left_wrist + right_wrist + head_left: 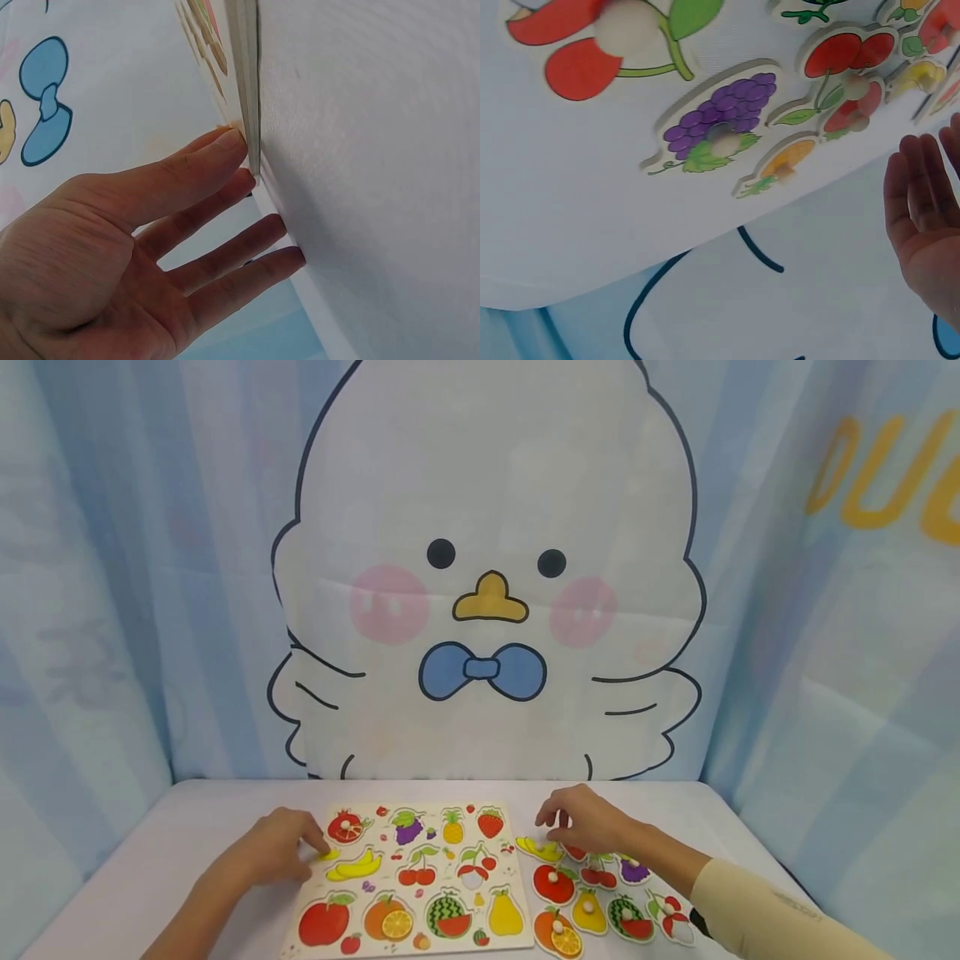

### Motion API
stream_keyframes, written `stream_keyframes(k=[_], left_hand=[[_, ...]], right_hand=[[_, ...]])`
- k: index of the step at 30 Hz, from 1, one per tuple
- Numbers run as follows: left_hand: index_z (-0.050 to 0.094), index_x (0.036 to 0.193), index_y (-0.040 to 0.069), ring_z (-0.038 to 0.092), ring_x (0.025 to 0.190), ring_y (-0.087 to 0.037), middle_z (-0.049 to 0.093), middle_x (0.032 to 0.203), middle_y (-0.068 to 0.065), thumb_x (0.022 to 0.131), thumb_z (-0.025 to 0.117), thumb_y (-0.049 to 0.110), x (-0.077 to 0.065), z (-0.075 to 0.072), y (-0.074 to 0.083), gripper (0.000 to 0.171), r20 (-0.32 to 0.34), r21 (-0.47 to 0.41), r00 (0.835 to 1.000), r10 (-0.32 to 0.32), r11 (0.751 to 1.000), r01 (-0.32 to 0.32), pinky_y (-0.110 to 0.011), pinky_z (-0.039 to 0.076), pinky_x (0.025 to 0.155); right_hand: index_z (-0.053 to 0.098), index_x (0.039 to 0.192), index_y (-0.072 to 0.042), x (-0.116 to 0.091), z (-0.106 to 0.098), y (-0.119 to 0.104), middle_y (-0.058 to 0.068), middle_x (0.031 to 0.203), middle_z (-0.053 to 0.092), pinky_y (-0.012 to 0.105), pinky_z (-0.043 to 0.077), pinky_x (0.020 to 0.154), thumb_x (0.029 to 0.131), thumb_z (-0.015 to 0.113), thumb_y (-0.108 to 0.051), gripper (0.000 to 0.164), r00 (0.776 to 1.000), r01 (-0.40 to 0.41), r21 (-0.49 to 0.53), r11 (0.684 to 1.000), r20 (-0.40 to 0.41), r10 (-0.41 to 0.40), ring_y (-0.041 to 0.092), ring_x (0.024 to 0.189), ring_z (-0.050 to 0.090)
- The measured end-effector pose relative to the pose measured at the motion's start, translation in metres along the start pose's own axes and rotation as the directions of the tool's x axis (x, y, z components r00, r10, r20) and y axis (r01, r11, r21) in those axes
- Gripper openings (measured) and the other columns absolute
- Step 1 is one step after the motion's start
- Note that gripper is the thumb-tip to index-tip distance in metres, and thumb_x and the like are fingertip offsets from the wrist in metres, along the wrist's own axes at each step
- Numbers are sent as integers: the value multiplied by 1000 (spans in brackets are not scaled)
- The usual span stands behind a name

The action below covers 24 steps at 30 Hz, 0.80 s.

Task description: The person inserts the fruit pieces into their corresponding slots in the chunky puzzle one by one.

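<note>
A wooden fruit puzzle board (416, 881) lies on the table, with printed fruit shapes. On it, a pomegranate piece (347, 828) with a white knob sits at the top left. My left hand (273, 852) is at the board's left edge; in the left wrist view its thumb and index fingertip touch the edge, the other fingers extended. My right hand (588, 820) hovers beyond the board's right side, above a banana piece (538, 850). Its fingers bend loosely downward in the head view, and nothing is visible in them.
Loose knobbed pieces lie right of the board: an apple (553, 887), orange (557, 935), pear (588, 913), watermelon (630, 918), cherries (598, 874) and grapes (720, 116) among them. A pineapple piece (786, 161) lies near the far table edge. Printed curtains (480, 727) stand behind.
</note>
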<state>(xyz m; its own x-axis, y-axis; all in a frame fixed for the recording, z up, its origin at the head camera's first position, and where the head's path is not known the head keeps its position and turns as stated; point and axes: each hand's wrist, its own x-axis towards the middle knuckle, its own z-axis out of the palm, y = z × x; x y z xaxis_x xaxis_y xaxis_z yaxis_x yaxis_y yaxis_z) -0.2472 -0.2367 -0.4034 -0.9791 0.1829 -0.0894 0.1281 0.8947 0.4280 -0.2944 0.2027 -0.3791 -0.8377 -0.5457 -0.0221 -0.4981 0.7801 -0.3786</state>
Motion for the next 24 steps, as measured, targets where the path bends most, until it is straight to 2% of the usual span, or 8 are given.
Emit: stream_keyframes(k=[5,11,17,24], left_hand=[[76,91,17,56,104,-29,66,100,0,65,85,6,1,0,0,29,3,0,1000,-1,1000,1,-55,47,92],[76,91,17,56,105,-30,66,101,-1,66,85,7,1,1,-1,29,11,-5,1000,-3,1000,3,-55,47,91],[76,91,18,56,105,-31,66,101,-1,66,85,7,0,1,-3,28,16,-6,1000,-12,1000,12,-56,47,91],[76,91,19,56,105,-32,67,102,-1,66,85,9,2,0,-4,28,17,8,1000,5,1000,-5,-56,47,91]], right_hand=[[71,103,-14,-16,-4,10,1,96,67,20,54,62,84,73,-14,19,999,-45,32,998,-5,45,15,80,58],[73,100,-15,-30,-7,23,-4,88,65,20,53,62,84,73,-15,16,997,-79,7,997,-19,79,14,78,57],[72,100,-14,-43,-9,36,-2,88,64,21,53,63,82,74,-12,18,995,-99,5,995,-19,99,15,77,56],[71,95,-17,-58,-9,54,-4,85,61,22,53,63,79,77,-11,18,977,-214,-30,976,-20,213,14,73,53]])
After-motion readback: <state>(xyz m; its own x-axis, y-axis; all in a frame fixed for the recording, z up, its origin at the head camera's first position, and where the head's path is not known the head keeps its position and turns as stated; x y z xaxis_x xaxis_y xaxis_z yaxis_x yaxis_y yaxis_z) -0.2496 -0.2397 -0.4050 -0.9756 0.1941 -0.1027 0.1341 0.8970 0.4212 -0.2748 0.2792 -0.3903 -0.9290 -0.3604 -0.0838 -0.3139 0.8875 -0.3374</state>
